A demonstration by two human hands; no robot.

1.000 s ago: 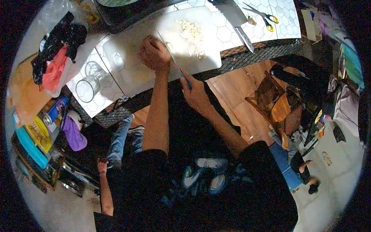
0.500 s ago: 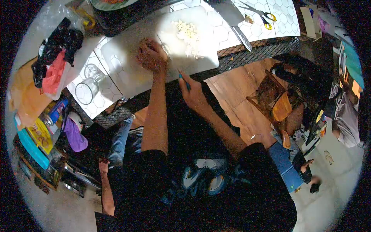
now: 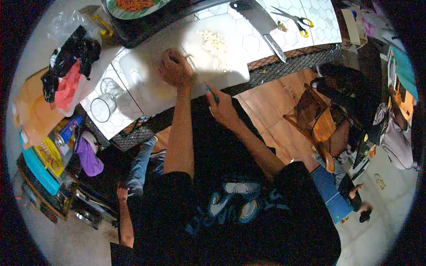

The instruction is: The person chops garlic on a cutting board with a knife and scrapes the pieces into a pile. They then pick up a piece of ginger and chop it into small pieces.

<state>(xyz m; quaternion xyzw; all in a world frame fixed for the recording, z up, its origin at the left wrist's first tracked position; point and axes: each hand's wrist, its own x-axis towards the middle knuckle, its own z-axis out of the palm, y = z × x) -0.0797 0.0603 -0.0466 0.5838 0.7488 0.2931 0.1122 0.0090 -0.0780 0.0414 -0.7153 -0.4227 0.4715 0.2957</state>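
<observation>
Over the white cutting board [image 3: 155, 93], my left hand [image 3: 176, 70] is closed with its fingers curled in. Whatever it may hold is hidden. My right hand [image 3: 225, 111] is wrapped round a small knife with a teal handle [image 3: 213, 94], in front of the board's near edge. The knife points up toward the board, and its thin blade is hard to make out. Small chopped pale pieces [image 3: 216, 44], perhaps garlic, lie scattered on the brightly lit part of the board, to the right of my left hand.
A cleaver [image 3: 256, 17], another knife [image 3: 275, 48] and yellow-handled scissors [image 3: 295, 18] lie right of the board. Glasses [image 3: 103, 107] stand left, near black and pink bags [image 3: 69, 82]. A plate of food [image 3: 133, 5] is behind. A wooden chair [image 3: 313, 117] and other people are around.
The view has shifted slightly, so more of the food plate shows at the top. My left hand has turned a little above the board; the right hand keeps the knife nearly still.
</observation>
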